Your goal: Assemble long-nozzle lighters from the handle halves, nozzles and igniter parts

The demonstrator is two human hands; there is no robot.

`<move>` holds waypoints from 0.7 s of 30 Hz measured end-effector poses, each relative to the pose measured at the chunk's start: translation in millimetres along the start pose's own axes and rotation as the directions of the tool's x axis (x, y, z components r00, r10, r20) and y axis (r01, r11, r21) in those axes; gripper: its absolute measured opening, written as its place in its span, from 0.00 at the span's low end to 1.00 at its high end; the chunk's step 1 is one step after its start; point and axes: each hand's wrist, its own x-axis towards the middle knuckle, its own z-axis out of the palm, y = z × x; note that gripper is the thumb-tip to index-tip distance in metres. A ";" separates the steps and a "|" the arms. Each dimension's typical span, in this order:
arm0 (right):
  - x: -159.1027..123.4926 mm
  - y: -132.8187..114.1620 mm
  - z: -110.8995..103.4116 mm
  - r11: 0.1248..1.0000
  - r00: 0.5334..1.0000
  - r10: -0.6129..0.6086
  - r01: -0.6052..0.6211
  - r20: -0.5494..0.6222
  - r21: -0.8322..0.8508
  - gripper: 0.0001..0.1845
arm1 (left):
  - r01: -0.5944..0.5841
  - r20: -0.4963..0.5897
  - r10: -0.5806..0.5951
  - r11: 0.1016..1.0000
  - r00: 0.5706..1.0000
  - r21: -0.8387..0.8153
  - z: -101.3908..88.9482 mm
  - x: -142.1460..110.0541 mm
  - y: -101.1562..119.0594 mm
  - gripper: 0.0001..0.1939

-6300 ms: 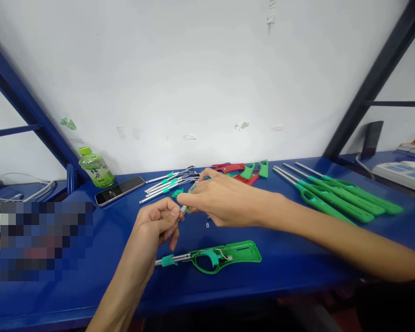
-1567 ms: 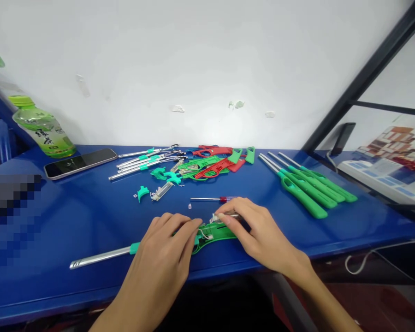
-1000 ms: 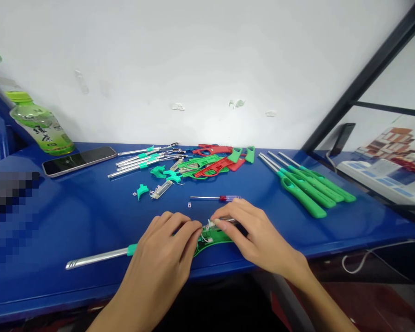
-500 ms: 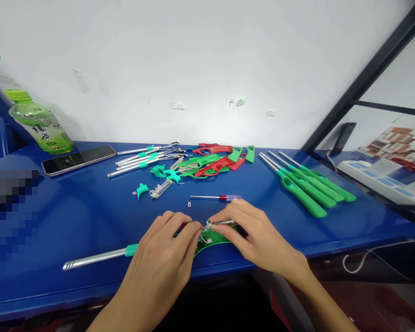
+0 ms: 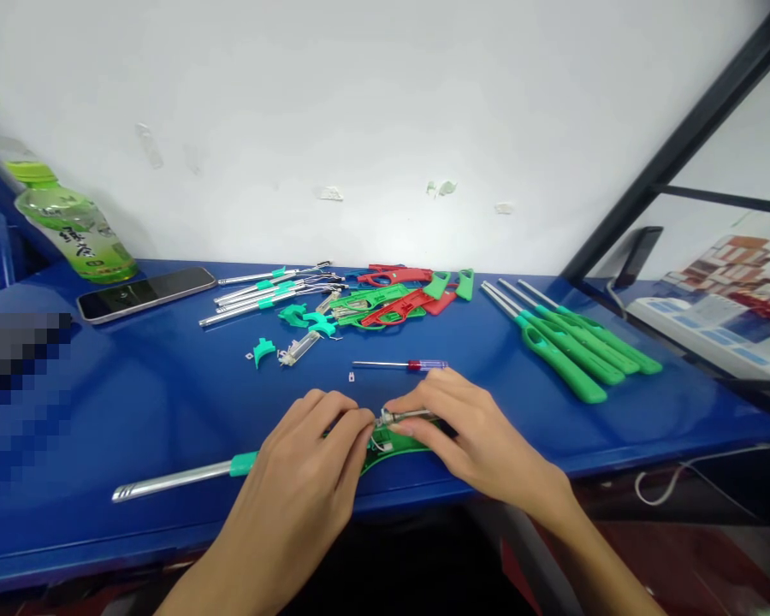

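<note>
In front of me lies an opened long-reach lighter, its silver barrel (image 5: 173,481) pointing left and its green handle shell (image 5: 398,442) exposed between my hands. My left hand (image 5: 308,462) is closed over the handle, thumb and forefinger pinched beside a small white valve end; what they grip is hidden. My right hand (image 5: 475,432) pinches a clear fuel tank (image 5: 417,416) with a whitish valve end, held just above the shell. A thin white wire (image 5: 380,445) shows inside the shell. A screwdriver (image 5: 401,366) lies just beyond my right hand.
Several silver barrels (image 5: 257,299), red and green handle shells (image 5: 398,299), teal pieces (image 5: 264,351) and a loose tank (image 5: 303,348) lie behind. Several whole green lighters (image 5: 571,351) rest at right. A phone (image 5: 147,293) and bottle (image 5: 77,227) stand left, against the wall.
The right hand's fingertips and the tank's valve end have shifted slightly left, closer to the left fingertips. The barrel tip has moved slightly left. Everything else stays put.
</note>
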 end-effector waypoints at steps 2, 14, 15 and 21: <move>0.0 0.5 0.2 1.000 1.000 -0.009 0.009 -0.006 -0.008 0.07 | 0.001 -0.002 -0.002 1.000 1.000 -0.008 -0.2 -0.3 0.2 0.07; -1.2 2.5 2.4 0.999 0.999 -0.047 0.047 -0.022 -0.025 0.07 | 0.000 0.008 0.000 1.000 1.000 -0.010 0.7 0.2 0.1 0.07; -1.6 2.8 2.9 0.998 0.998 -0.055 0.055 -0.023 -0.023 0.07 | -0.004 0.005 0.004 1.000 1.000 -0.010 0.7 -0.1 0.2 0.07; -2.1 6.1 4.3 0.991 0.991 -0.128 0.126 -0.044 -0.039 0.09 | -0.044 0.025 0.043 0.999 0.999 0.031 2.3 -2.9 -0.2 0.08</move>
